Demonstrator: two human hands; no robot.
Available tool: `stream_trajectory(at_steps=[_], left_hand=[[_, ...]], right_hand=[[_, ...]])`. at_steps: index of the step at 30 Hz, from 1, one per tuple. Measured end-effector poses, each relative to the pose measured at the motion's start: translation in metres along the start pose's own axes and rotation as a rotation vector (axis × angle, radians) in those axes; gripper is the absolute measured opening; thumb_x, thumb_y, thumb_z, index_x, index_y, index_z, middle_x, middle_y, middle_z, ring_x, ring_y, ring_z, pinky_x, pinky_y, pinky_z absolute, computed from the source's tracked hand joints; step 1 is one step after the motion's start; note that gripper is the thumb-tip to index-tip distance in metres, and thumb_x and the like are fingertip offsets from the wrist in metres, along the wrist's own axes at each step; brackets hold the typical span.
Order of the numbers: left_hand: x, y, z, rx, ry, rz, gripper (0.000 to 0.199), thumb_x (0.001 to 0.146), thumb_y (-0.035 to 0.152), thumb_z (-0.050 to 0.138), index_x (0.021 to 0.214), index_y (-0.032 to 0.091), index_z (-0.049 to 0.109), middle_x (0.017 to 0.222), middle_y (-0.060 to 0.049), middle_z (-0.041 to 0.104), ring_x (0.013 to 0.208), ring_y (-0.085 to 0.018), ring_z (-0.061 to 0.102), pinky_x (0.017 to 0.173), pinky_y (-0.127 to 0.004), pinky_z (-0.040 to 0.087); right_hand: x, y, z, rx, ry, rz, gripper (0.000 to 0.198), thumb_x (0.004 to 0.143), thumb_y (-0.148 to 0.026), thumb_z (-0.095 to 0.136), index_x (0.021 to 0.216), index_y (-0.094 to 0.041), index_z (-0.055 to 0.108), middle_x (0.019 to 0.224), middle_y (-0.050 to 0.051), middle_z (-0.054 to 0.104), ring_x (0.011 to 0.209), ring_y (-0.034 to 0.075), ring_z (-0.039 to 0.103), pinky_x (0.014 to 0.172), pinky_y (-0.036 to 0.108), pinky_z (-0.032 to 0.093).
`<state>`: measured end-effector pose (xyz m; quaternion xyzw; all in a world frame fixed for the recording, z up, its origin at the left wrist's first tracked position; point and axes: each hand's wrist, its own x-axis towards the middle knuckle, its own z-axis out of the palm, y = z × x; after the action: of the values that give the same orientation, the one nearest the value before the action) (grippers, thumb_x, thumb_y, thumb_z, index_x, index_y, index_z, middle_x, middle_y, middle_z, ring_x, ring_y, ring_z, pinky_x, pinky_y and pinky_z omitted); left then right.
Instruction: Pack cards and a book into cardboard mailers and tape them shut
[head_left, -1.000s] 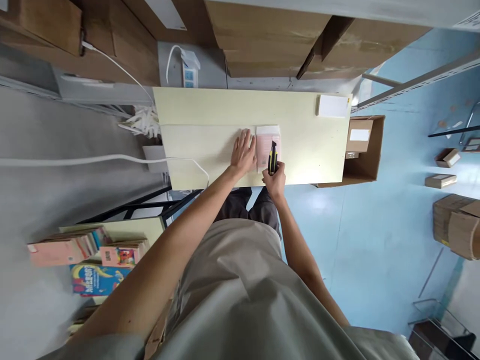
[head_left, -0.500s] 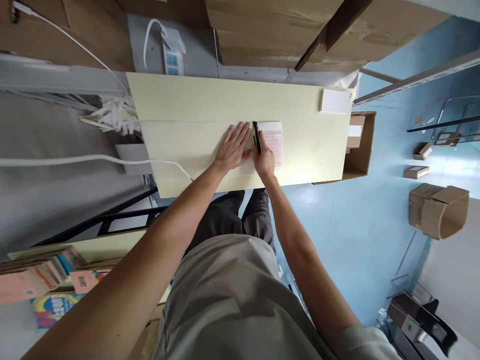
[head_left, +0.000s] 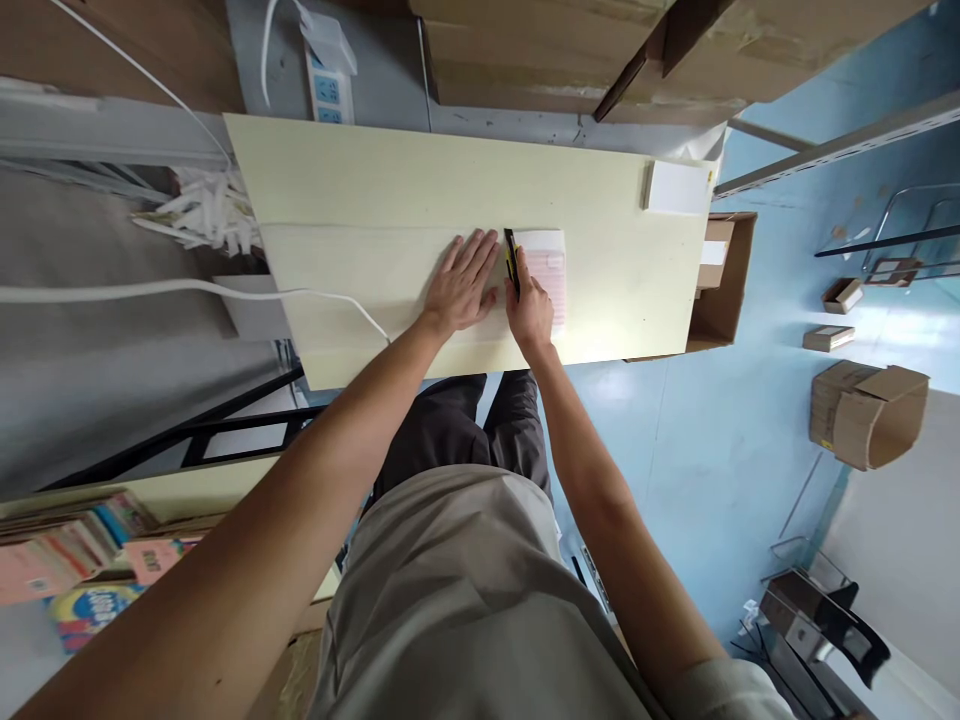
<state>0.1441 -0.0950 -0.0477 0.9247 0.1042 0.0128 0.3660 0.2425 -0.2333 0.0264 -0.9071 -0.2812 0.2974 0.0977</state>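
Note:
My left hand lies flat with fingers stretched out on the pale yellow tabletop. What looks like a thin, pale sheet shows faintly beneath it. My right hand is wrapped round a black and yellow utility knife, with the index finger laid along it. The knife points away from me, just right of my left fingertips. Under and beside the right hand is a sheet of paper with pink printed lines and a white top edge. The knife's tip is too small to make out.
A white box sits at the table's far right corner. Cardboard cartons and a power strip are behind the table. A white cable crosses the left end. An open carton stands off the right end.
The whole view has shifted slightly, so the table appears a bit higher. Both hands keep nearly the same place on the table, with the knife still in my right hand.

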Motion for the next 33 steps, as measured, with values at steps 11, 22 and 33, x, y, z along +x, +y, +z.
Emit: stream_trajectory(at_steps=[11,22,33], left_hand=[[0.001,0.001,0.000,-0.024,-0.021,-0.028,0.090,0.109,0.047,0.044,0.188,0.011,0.020,0.196,-0.011,0.017,0.184,-0.035,0.008,0.151,-0.061,-0.001],[0.000,-0.001,0.000,-0.036,-0.021,-0.024,0.089,0.111,0.051,0.039,0.189,0.011,0.017,0.197,-0.009,0.016,0.184,-0.035,0.006,0.150,-0.061,-0.002],[0.000,-0.003,0.002,0.001,-0.009,-0.016,0.089,0.115,0.060,0.036,0.188,0.014,0.020,0.195,-0.013,0.020,0.184,-0.034,0.009,0.151,-0.058,-0.001]], right_hand=[[0.004,0.009,0.006,0.008,0.013,-0.040,0.068,0.124,-0.038,0.027,0.190,-0.024,0.017,0.142,0.019,0.077,0.117,0.033,0.076,0.099,0.042,0.060],[-0.015,0.000,0.001,-0.025,-0.049,0.022,0.068,0.124,-0.028,0.032,0.190,-0.025,0.018,0.140,0.018,0.076,0.116,0.032,0.076,0.105,0.046,0.060],[-0.059,0.010,0.011,-0.075,-0.095,0.040,0.072,0.123,-0.031,0.029,0.191,-0.032,0.004,0.136,0.017,0.077,0.103,0.029,0.076,0.097,0.043,0.064]])
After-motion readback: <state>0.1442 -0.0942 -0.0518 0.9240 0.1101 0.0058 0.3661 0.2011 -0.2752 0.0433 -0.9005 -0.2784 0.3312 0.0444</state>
